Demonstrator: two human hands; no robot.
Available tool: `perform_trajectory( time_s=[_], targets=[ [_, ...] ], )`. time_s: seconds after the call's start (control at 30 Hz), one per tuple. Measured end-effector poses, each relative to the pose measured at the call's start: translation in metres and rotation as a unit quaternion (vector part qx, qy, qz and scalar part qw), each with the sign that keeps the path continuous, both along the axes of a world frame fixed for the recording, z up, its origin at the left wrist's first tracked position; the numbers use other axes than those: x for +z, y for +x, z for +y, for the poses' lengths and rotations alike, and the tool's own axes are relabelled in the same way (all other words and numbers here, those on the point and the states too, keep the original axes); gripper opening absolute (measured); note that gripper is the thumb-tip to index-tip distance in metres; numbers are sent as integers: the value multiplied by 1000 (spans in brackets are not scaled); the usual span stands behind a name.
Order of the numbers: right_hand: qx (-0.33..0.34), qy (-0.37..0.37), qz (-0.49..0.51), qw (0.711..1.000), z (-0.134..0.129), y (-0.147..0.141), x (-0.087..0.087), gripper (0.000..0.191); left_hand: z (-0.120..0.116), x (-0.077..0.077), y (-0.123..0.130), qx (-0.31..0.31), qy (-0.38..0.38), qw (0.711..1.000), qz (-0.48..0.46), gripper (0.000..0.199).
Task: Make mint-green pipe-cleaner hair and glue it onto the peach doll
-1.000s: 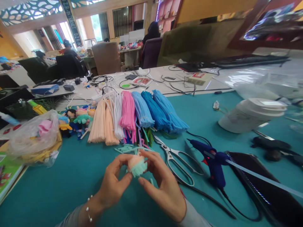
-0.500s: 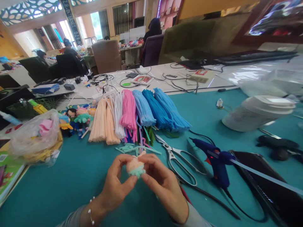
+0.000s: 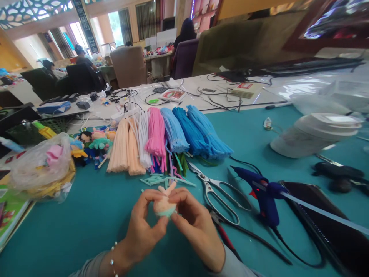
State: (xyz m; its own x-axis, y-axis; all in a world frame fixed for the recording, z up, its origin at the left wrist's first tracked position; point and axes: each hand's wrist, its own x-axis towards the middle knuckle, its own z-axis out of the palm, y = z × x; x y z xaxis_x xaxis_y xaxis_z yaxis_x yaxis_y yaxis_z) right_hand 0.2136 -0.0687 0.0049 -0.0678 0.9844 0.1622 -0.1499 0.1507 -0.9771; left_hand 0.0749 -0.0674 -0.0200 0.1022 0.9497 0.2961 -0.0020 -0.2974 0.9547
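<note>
Between my two hands, just above the green mat (image 3: 86, 231), is a small peach and mint pipe-cleaner figure (image 3: 164, 204) with two peach stubs sticking up. My left hand (image 3: 147, 219) pinches it from the left with thumb and fingers. From the right, my right hand (image 3: 194, 221) grips it the same way. Short mint pipe-cleaner pieces (image 3: 157, 179) lie just beyond my fingers. Farther back are bundles of pipe cleaners: peach (image 3: 118, 150), white (image 3: 144, 138), pink (image 3: 156, 132) and blue (image 3: 191, 132).
Scissors (image 3: 211, 188), red-handled pliers (image 3: 225, 234) and a blue glue gun (image 3: 259, 192) lie right of my hands, beside a dark tablet-like slab (image 3: 325, 219). A lidded white cup (image 3: 314, 134) stands farther right. To the left are finished dolls (image 3: 98, 140) and a plastic bag (image 3: 40, 161).
The figure has turned in my fingers: more of its peach part and both stubs show now, and less of the mint. My hands stay in nearly the same place.
</note>
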Motion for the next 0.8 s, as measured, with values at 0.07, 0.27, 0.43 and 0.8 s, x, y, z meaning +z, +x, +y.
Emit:
perform_trajectory(
  time_s=[0.07,0.27,0.43,0.8],
  targets=[
    [-6,9,5,1000,1,-1,-1,13,0,-1,1,1,12,1000,1,24],
    [-26,36,8,999,1,-5,-4,8,0,-1,2,7,30,999,10,27],
    [-7,42,-1,999,0,0,-2,14,2,1,-2,7,7,1000,-6,22],
    [22,91,-34,995,-4,2,-1,35,4,0,-2,-16,-48,994,-96,28]
  ],
)
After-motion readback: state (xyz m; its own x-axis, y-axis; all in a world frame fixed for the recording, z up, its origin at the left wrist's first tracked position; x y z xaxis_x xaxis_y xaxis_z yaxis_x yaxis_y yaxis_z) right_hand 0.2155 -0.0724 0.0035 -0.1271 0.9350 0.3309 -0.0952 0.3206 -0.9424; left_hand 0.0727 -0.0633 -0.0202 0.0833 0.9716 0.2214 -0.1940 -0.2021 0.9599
